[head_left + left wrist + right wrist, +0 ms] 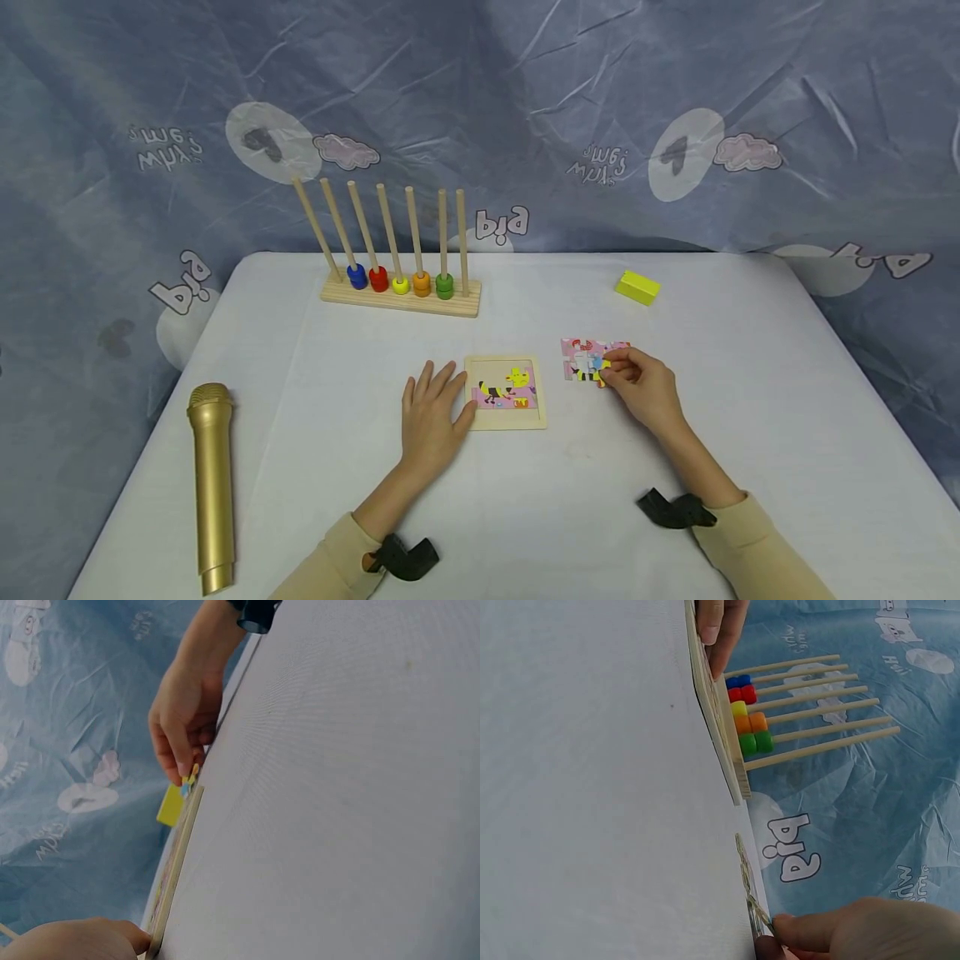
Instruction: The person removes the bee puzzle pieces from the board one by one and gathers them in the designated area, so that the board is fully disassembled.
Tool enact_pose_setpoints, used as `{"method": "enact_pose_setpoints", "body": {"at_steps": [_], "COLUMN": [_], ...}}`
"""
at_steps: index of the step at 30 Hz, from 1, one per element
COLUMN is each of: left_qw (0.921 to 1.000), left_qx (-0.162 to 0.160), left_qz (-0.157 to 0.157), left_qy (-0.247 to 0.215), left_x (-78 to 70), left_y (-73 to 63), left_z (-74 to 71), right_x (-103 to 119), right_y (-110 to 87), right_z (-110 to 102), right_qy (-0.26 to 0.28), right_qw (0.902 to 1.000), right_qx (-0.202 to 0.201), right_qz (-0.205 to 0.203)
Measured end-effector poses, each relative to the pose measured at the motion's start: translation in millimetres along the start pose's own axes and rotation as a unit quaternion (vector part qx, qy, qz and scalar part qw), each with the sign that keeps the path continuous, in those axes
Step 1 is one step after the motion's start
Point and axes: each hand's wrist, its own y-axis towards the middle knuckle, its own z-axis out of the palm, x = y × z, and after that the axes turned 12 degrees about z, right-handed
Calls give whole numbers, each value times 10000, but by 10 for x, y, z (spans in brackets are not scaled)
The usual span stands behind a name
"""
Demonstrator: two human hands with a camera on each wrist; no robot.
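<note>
A square wooden puzzle tray (505,423) lies mid-table, its lower part filled with pink pieces showing a bee and a honey pot, plus a yellow piece higher up. My left hand (433,421) rests spread at the tray's left side, thumb on its edge. To the right lies a joined group of pink puzzle pieces (579,344). Over this group's right side, my right hand (647,392) pinches a puzzle piece (759,909) between thumb and fingers. It is tilted up from the flat group in the right wrist view. The fingers partly hide it.
A wooden bead rack (401,300) with upright rods and coloured beads stands at the back left. The yellow block (637,287) lies at the back right. Along the left side lies a gold microphone (212,492). A printed blue cloth (480,125) hangs behind the table.
</note>
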Motion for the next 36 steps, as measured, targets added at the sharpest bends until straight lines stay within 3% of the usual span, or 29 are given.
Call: {"method": "enact_pose_setpoints", "body": {"at_steps": [24, 29, 36], "left_qw": [10000, 10000, 10000], "left_qx": [-13, -23, 31], "left_qz": [-11, -14, -36], "left_qy": [-7, -19, -12], "left_x": [-8, -3, -11], "left_y": [2, -3, 0], "left_z": [-14, -15, -21], "right_x": [-15, -16, 91], "right_y": [-26, -18, -15], "right_z": [54, 52, 46], "right_qy": [-697, -635, -111], "right_qw": [9950, 9948, 9950], "right_qx": [-481, -523, -613], "right_qz": [-537, -599, -777]}}
